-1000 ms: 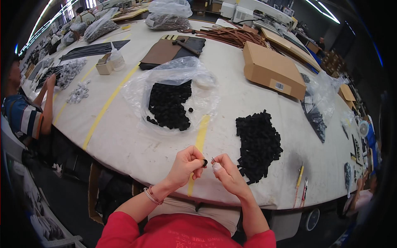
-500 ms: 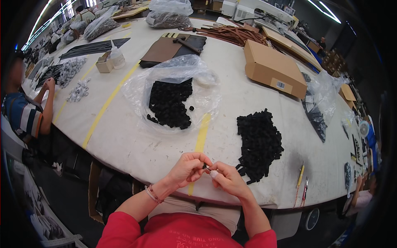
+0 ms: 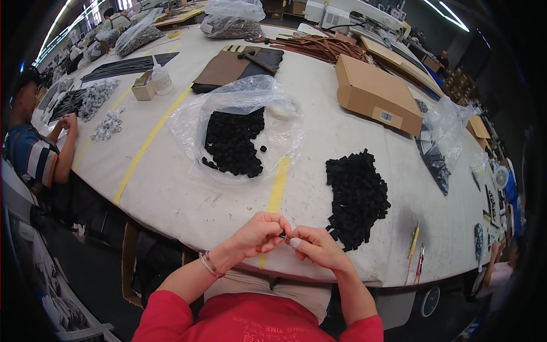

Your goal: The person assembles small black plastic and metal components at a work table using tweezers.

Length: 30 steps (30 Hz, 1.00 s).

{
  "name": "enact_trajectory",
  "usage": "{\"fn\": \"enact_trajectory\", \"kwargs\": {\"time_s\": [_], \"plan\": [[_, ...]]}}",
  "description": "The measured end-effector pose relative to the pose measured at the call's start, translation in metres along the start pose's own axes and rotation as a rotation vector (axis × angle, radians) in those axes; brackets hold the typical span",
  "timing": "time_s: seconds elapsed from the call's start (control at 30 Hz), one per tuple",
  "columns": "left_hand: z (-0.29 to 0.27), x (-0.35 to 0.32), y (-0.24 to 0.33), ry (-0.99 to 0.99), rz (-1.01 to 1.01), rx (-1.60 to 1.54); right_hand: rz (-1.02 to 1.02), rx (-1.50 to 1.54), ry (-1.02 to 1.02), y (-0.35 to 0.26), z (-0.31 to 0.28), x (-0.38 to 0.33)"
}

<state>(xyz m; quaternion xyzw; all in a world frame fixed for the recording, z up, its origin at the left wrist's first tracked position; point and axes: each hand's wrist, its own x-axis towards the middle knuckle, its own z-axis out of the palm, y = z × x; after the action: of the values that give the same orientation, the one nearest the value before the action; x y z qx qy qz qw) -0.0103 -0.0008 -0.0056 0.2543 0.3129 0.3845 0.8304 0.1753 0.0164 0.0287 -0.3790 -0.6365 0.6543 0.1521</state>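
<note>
Over the table's near edge, my left hand (image 3: 263,235) and my right hand (image 3: 316,246) meet fingertip to fingertip. Both are closed in a pinch on one small black piece (image 3: 283,234), mostly hidden by the fingers; a thin metallic glint shows beside it. To the right of my hands lies a heap of short black strips (image 3: 358,199). Ahead, an opened clear plastic bag (image 3: 188,122) is spread flat with a pile of small black pieces (image 3: 233,142) on it.
A cardboard box (image 3: 376,94) stands at the right back. Near the right edge lie a yellow-handled tool (image 3: 414,242) and a red-handled one (image 3: 420,263). A hammer (image 3: 256,61) rests on brown and black sheets (image 3: 225,71). Another person (image 3: 34,137) works at the left.
My hands remain pinched together, with the right fingers drawn slightly closer over the small black piece. A black strip at the heap's near-left edge no longer shows. The person at left has raised their head.
</note>
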Motion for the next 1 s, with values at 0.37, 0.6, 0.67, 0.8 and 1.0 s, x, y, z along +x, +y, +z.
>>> {"fn": "enact_trajectory", "kwargs": {"time_s": [0.37,0.6,0.67,0.8,1.0], "plan": [[0.027,0.001,-0.036,0.402,1.363,1.424,-0.322,-0.439,0.658,0.020,0.026,0.023],[0.019,-0.004,-0.016,-0.020,0.053,-0.413,-0.693,-0.720,0.760,0.031,0.029,0.020],[0.022,-0.004,-0.016,-0.005,0.053,-0.480,-0.705,-0.786,0.763,0.031,0.029,0.019],[0.024,-0.005,-0.017,0.041,0.127,-0.534,-0.503,-0.182,0.645,0.029,0.040,0.014],[0.000,0.019,0.017,0.340,0.280,-0.264,-0.248,-0.807,0.732,0.007,-0.021,0.024]]}}
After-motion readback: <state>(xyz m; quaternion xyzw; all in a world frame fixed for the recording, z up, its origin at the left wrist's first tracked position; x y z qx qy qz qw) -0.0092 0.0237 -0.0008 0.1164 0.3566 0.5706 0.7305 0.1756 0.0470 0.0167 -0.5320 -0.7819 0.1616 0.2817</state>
